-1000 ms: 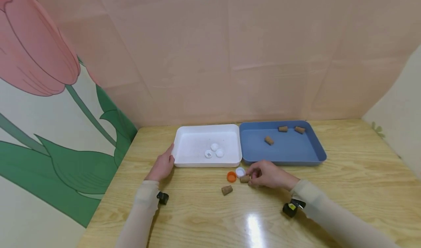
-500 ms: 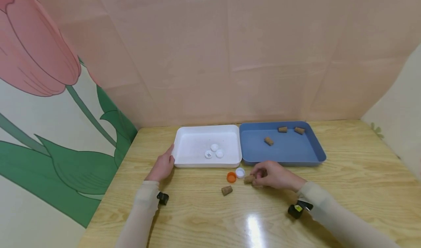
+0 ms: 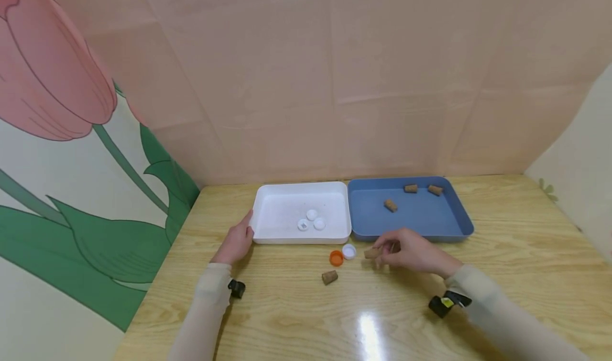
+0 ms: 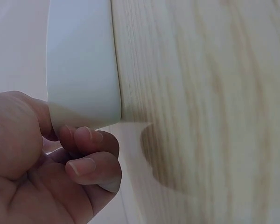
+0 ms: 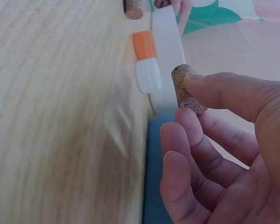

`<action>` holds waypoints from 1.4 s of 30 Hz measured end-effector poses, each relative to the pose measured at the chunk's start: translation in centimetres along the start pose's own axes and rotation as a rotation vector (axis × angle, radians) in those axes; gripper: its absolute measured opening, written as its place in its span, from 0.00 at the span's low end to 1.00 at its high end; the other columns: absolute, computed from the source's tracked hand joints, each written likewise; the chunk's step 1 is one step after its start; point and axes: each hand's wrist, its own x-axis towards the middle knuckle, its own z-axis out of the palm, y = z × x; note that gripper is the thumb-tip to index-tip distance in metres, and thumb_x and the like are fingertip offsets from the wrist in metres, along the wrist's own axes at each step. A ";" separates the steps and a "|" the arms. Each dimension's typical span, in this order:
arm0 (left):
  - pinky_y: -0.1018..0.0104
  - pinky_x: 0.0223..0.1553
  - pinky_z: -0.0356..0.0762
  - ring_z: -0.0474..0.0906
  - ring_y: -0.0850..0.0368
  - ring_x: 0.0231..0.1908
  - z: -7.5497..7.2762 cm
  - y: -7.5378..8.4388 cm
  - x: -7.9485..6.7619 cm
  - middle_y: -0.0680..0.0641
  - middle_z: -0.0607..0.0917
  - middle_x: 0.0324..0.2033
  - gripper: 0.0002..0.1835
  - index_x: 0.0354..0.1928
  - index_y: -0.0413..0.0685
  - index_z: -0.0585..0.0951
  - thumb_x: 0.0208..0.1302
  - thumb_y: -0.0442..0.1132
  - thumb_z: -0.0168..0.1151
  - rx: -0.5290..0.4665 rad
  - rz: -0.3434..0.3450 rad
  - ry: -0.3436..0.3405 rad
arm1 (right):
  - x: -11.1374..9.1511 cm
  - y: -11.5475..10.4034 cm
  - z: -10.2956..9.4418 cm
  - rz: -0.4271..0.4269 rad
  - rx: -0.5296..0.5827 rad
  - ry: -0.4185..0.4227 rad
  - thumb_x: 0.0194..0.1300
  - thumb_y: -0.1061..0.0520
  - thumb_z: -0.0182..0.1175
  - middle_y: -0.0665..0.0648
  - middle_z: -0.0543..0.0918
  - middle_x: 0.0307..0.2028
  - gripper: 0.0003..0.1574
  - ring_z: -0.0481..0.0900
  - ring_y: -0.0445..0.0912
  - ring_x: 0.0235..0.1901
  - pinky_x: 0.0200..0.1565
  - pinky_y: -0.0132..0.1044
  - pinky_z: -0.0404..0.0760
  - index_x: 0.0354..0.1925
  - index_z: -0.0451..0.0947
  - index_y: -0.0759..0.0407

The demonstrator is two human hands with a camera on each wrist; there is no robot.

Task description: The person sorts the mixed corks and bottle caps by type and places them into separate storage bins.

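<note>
Between its thumb and fingers my right hand [image 3: 411, 252] pinches a brown cork [image 5: 184, 88], held just above the table in front of the blue tray [image 3: 411, 237]. At the left end of the white tray [image 3: 301, 240], my left hand [image 3: 236, 241] holds the wall near the front corner. The left wrist view shows curled fingers [image 4: 100, 170] against that corner. A white bottle cap [image 3: 349, 251] and an orange bottle cap [image 3: 337, 258] lie side by side left of the pinched cork. Nearer me, a second cork [image 3: 330, 277] lies on the table.
Three white caps [image 3: 312, 215] lie inside the white tray. Three corks [image 3: 390, 205] are spread over the blue tray. Both trays stand side by side on the wooden table [image 3: 287, 318], before a covered back wall [image 3: 330, 84].
My right hand has taken the cork from beside the white cap, moved it to the right and lifted it slightly. The left hand stays at the white tray.
</note>
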 end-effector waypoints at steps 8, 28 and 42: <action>0.61 0.32 0.72 0.66 0.54 0.21 0.0 -0.2 0.0 0.29 0.78 0.58 0.30 0.77 0.37 0.56 0.76 0.34 0.43 0.021 0.035 0.018 | -0.5 0.0 -1.5 0.054 0.034 0.021 0.64 0.55 0.67 0.51 0.82 0.32 0.13 0.75 0.41 0.29 0.29 0.32 0.75 0.47 0.84 0.58; 0.62 0.29 0.70 0.66 0.54 0.21 -0.1 0.0 0.0 0.32 0.74 0.64 0.30 0.78 0.39 0.55 0.77 0.35 0.42 0.005 0.005 -0.001 | -1.2 1.3 -6.7 0.158 0.039 0.086 0.70 0.54 0.62 0.59 0.87 0.42 0.18 0.83 0.51 0.35 0.32 0.44 0.82 0.55 0.80 0.61; 0.63 0.29 0.71 0.67 0.54 0.21 -0.1 0.0 0.1 0.33 0.76 0.61 0.30 0.78 0.41 0.53 0.78 0.36 0.42 -0.001 -0.018 -0.014 | 0.3 4.1 -10.0 0.218 0.004 0.137 0.71 0.55 0.60 0.63 0.85 0.43 0.21 0.83 0.53 0.34 0.29 0.46 0.83 0.56 0.77 0.67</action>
